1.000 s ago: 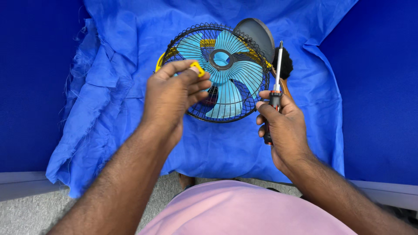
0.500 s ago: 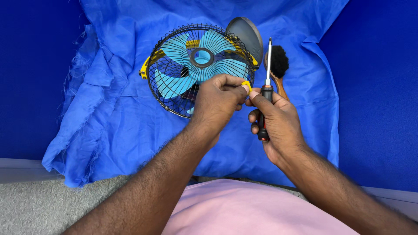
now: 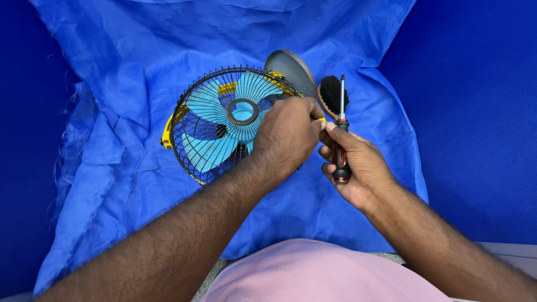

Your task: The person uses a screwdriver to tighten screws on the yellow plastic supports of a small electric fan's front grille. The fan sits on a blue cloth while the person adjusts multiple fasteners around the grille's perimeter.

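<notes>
Currently left hand (image 3: 286, 134) grips the right rim of the fan (image 3: 226, 123) lying on the blue cloth (image 3: 112, 184), right hand (image 3: 358, 168) closed around a screwdriver (image 3: 339, 140), tip up, beside a brush (image 3: 333, 95); looks like grille-fastener work.

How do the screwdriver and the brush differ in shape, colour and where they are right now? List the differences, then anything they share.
The screwdriver is slim, with a metal shaft and a red-and-black handle; the brush is broad and oval, with black bristles. The screwdriver is held upright in the right hand; the brush lies unheld on the blue cloth. Both sit just right of the fan.
</notes>
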